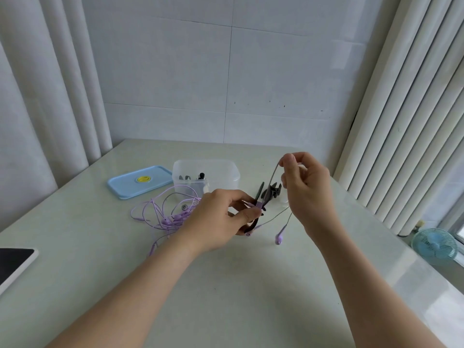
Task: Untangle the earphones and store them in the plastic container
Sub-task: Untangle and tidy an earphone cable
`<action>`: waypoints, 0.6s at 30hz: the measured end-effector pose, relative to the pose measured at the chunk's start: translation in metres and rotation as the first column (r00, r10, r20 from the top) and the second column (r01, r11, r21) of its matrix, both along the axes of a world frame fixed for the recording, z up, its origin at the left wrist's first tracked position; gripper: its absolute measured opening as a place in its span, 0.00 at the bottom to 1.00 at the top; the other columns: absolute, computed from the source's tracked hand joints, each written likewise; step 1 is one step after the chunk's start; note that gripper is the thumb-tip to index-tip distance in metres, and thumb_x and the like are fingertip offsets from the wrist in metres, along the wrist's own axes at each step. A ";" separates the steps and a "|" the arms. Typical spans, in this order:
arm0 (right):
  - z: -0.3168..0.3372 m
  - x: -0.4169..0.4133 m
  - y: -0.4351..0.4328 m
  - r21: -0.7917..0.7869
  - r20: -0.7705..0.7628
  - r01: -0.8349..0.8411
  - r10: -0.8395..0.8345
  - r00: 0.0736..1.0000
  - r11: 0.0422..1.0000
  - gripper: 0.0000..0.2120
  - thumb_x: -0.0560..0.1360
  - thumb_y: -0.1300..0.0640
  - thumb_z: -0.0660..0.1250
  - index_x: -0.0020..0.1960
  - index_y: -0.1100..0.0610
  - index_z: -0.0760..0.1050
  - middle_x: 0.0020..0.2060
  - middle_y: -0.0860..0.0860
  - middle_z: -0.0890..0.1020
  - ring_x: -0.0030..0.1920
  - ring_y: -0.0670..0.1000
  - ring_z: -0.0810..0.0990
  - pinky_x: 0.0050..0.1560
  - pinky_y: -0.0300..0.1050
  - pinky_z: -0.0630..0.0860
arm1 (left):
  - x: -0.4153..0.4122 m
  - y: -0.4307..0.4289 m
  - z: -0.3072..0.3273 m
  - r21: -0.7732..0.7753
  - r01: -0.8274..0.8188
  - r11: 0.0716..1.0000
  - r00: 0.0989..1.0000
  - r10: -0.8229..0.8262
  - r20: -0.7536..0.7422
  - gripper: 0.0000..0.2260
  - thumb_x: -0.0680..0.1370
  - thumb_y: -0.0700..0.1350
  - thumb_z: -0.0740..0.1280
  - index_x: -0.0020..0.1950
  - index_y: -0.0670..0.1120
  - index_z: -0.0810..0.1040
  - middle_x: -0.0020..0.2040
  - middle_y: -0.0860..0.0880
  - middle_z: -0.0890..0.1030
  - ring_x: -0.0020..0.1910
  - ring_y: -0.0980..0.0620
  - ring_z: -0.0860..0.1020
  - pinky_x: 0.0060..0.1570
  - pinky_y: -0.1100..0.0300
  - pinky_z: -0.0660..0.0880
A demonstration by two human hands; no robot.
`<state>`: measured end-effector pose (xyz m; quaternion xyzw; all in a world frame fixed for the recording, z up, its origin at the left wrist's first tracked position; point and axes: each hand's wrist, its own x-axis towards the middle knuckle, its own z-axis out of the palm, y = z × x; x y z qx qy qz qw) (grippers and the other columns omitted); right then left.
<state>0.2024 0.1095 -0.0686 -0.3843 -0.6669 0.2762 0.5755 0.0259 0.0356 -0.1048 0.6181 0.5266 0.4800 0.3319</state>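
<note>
As the hands pinch it, the cable runs near-upright.

Shows two bare forearms, uncovered from the lower edge of the view up to the wrists. Ends in a left hand and a right hand, both bare, with slender fingers and short, plain nails. Looks smooth and even throughout.
</note>
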 end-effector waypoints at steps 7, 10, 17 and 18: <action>-0.015 0.003 0.014 0.120 0.241 0.267 -0.289 0.926 0.956 0.12 0.86 0.51 0.60 0.51 0.56 0.78 0.33 0.50 0.79 0.38 0.55 0.76 0.39 0.50 0.66 | -0.001 0.003 -0.002 0.077 0.050 0.996 0.997 -0.045 -0.069 0.08 0.81 0.49 0.73 0.61 0.53 0.85 0.50 0.54 0.88 0.50 0.52 0.86 0.59 0.46 0.82; -0.026 0.004 0.023 0.073 0.394 0.272 -0.278 0.876 0.960 0.13 0.86 0.50 0.59 0.51 0.55 0.78 0.41 0.55 0.81 0.45 0.59 0.77 0.42 0.49 0.65 | 0.000 0.002 0.002 0.085 0.091 0.992 0.995 -0.093 0.020 0.08 0.83 0.46 0.71 0.61 0.51 0.85 0.53 0.52 0.88 0.50 0.53 0.83 0.55 0.54 0.81; -0.026 -0.002 0.007 -0.053 0.828 0.161 -0.047 0.559 0.986 0.14 0.83 0.56 0.56 0.42 0.42 0.70 0.47 0.47 0.72 0.57 0.58 0.68 0.61 0.54 0.61 | -0.002 0.002 0.008 0.150 -0.010 0.989 0.968 -0.028 0.250 0.06 0.82 0.41 0.72 0.57 0.42 0.86 0.51 0.44 0.88 0.53 0.41 0.85 0.55 0.49 0.84; -0.025 -0.003 0.004 -0.069 0.840 0.132 -0.014 0.542 0.989 0.15 0.84 0.56 0.56 0.42 0.41 0.71 0.48 0.46 0.72 0.58 0.57 0.66 0.60 0.53 0.59 | -0.002 0.002 0.008 0.148 -0.055 0.987 0.960 0.012 0.279 0.05 0.81 0.40 0.74 0.55 0.42 0.87 0.50 0.43 0.88 0.50 0.42 0.86 0.53 0.49 0.84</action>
